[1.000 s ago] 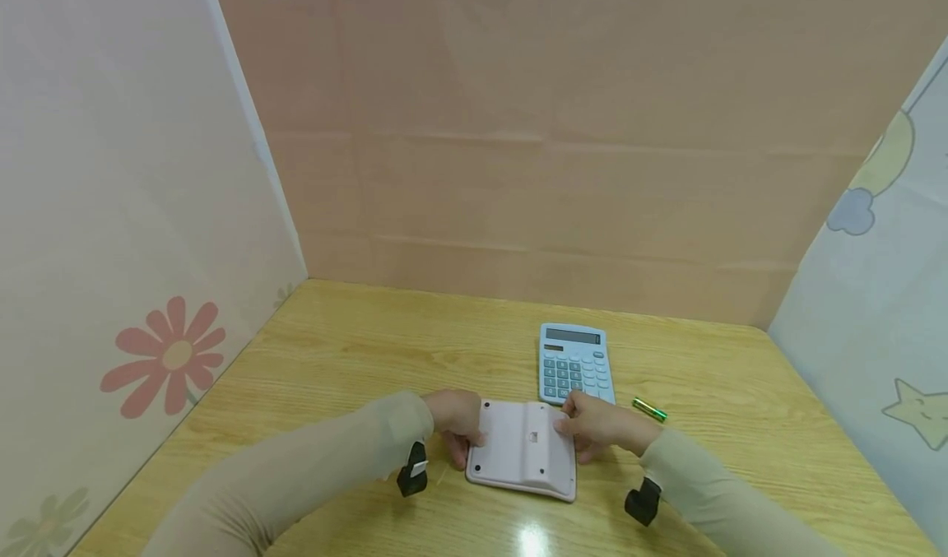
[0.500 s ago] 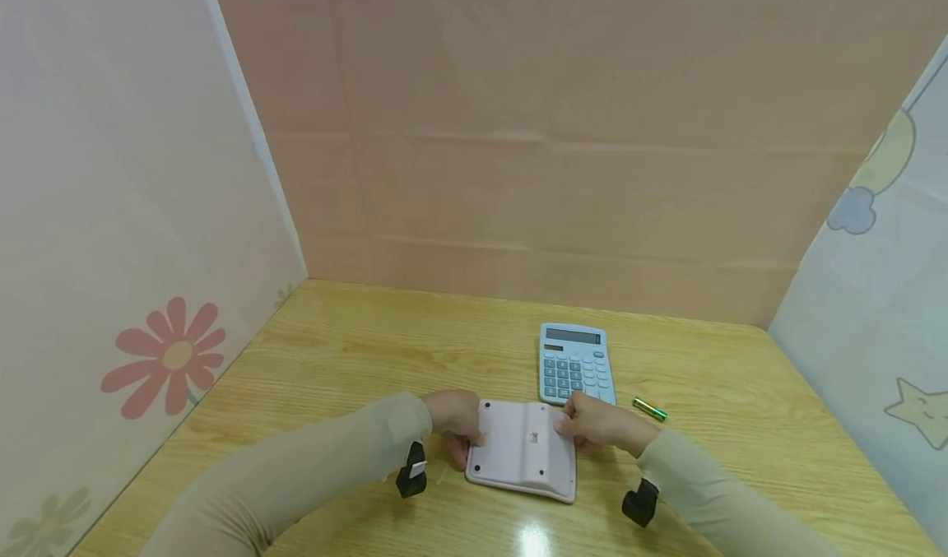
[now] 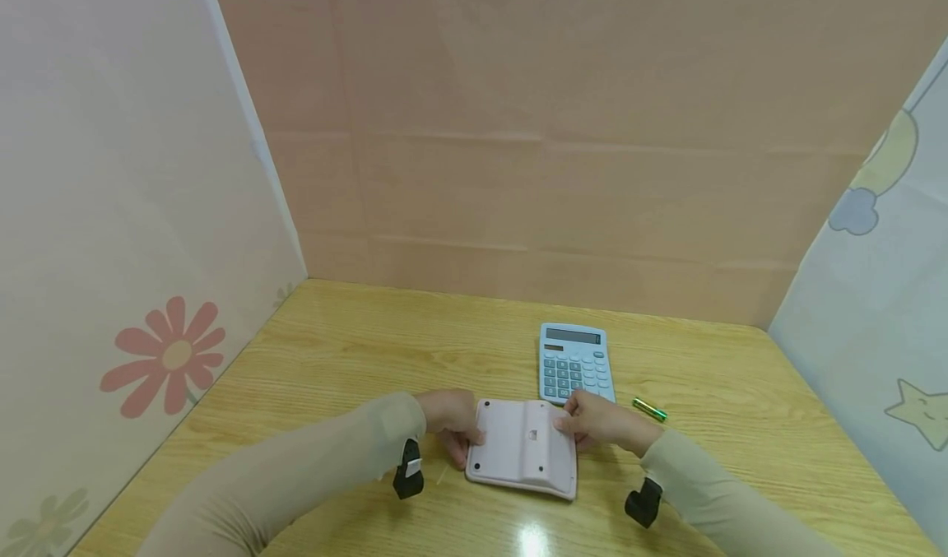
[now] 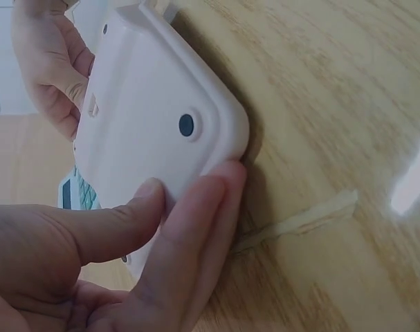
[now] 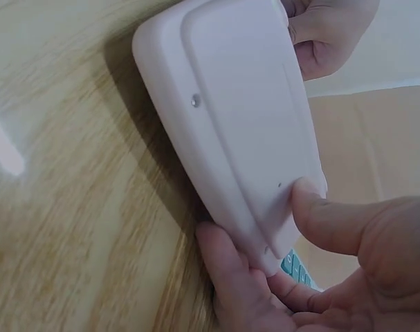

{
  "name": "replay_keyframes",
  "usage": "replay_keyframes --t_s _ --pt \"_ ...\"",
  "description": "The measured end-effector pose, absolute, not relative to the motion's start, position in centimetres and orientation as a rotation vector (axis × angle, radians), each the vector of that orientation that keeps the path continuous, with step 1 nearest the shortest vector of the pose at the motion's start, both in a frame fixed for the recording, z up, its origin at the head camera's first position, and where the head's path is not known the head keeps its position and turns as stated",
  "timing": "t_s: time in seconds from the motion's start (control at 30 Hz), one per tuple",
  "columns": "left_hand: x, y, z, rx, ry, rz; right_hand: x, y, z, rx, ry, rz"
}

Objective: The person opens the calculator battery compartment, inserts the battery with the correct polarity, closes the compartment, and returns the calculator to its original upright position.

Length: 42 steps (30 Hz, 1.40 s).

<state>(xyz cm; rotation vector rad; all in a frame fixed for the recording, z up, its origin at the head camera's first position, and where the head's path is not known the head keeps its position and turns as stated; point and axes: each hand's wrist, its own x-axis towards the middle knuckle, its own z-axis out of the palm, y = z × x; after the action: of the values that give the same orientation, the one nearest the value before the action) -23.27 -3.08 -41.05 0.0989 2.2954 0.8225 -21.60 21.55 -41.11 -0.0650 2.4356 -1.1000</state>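
Observation:
A pale pink calculator (image 3: pixel 499 446) lies back side up near the middle of the table, its raised ridge, latch and dark rubber feet showing. My left hand (image 3: pixel 453 417) grips its left side, thumb on the back and fingers at the edge. On the opposite side, my right hand (image 3: pixel 601 420) pinches it the same way, thumb over the back panel. In the left wrist view, the calculator's near corner (image 4: pixel 223 128) sits close over the wood with a shadow beneath it. The right wrist view shows a small screw hole (image 5: pixel 196 101) in the casing; keys and screen are hidden underneath.
Just behind the pink one, a light blue calculator (image 3: pixel 576 351) lies face up. A green battery (image 3: pixel 649 410) rests to the right of it on the wooden table (image 3: pixel 400 335). A strip of clear tape (image 4: pixel 299 220) is stuck near the left hand. Papered walls (image 3: pixel 548 211) enclose the back and sides.
My left wrist has shifted slightly to the left. Both hands keep their hold, and the pink calculator stays almost where it was.

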Motion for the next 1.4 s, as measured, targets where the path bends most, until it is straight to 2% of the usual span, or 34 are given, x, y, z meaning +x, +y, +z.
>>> replay_keyframes --t_s 0.7,1.4 --pt "-24.0 -4.3 -39.2 0.162 2.219 1.023 -22.4 22.8 -39.6 -0.171 2.394 -1.181" --pt "-25.7 -4.9 -38.0 0.067 2.236 1.146 -24.0 23.9 -37.5 -0.169 2.280 -1.501"
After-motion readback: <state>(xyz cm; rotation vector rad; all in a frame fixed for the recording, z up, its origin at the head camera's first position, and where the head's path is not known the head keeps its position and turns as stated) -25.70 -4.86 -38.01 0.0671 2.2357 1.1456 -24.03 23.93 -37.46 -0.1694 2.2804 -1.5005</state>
